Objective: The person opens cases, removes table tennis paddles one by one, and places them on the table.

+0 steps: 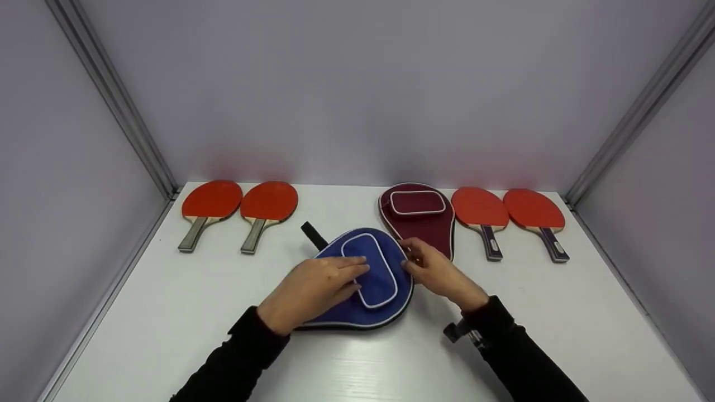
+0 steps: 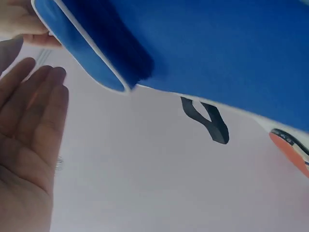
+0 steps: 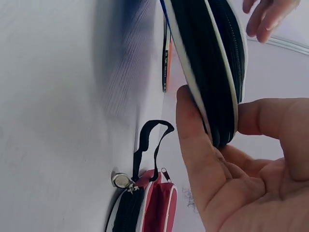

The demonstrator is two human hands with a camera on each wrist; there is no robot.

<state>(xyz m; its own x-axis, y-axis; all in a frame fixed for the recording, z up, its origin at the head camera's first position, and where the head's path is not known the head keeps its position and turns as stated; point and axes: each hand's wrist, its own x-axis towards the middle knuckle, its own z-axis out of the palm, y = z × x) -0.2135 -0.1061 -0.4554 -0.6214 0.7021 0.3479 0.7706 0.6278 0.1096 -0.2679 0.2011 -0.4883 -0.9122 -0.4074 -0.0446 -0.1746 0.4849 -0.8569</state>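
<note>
A blue table tennis bat case (image 1: 375,282) with white piping and a front pocket is at the middle of the table. My right hand (image 1: 438,274) pinches its right edge between thumb and fingers. In the right wrist view the case's black zipped side (image 3: 205,63) stands raised off the table, gripped at the rim. Over the case is my left hand (image 1: 315,287); the left wrist view shows its fingers (image 2: 41,108) straight and apart from the blue fabric. A black strap (image 1: 314,236) sticks out behind the case.
A maroon bat case (image 1: 419,226) lies behind the blue one, partly covered by it. Two red bats (image 1: 212,200) with grey handles lie at the back left. Two more red bats (image 1: 480,206) with dark handles lie at the back right. Grey walls (image 1: 357,95) enclose the white table.
</note>
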